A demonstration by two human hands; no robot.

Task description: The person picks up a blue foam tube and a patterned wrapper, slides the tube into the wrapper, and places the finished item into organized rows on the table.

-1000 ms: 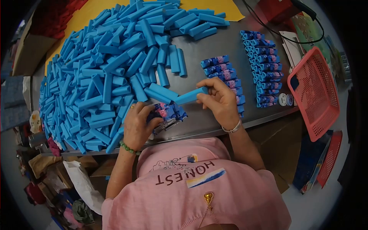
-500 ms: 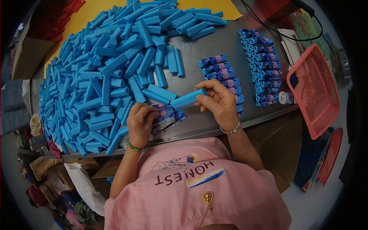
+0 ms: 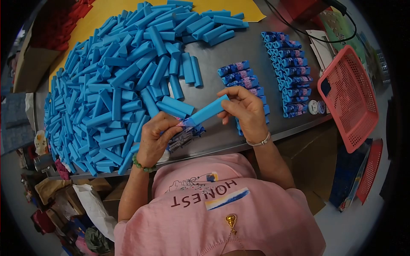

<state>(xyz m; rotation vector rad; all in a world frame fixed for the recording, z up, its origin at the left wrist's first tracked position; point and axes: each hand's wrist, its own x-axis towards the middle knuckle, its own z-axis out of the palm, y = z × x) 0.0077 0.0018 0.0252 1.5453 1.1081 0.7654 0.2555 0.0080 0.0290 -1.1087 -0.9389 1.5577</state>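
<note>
My right hand (image 3: 247, 112) pinches one end of a blue triangular bar (image 3: 209, 110) between thumb and fingers. The bar slants down to the left. Its lower end meets a small printed plastic sleeve (image 3: 186, 122), which my left hand (image 3: 157, 133) grips between thumb and forefinger. Below them, several flat printed sleeves (image 3: 188, 137) lie near the table's front edge, partly covered by my left hand. Just beyond my hands rests a loose blue bar (image 3: 178, 105). A row of bars in blue-and-pink printed sleeves (image 3: 243, 77) runs beside and partly behind my right hand.
A large heap of blue bars (image 3: 106, 94) covers the left of the metal table (image 3: 209, 55). Stacked sleeved bars (image 3: 295, 70) stand farther right, near small round tins (image 3: 314, 107). A pink plastic basket (image 3: 352, 102) leans at the right edge. Red pieces (image 3: 64, 25) fill a box at upper left.
My left hand has lifted a printed sleeve from the flat pile and brought it to the bar's lower end. My right hand now holds the bar at a steeper slant.
</note>
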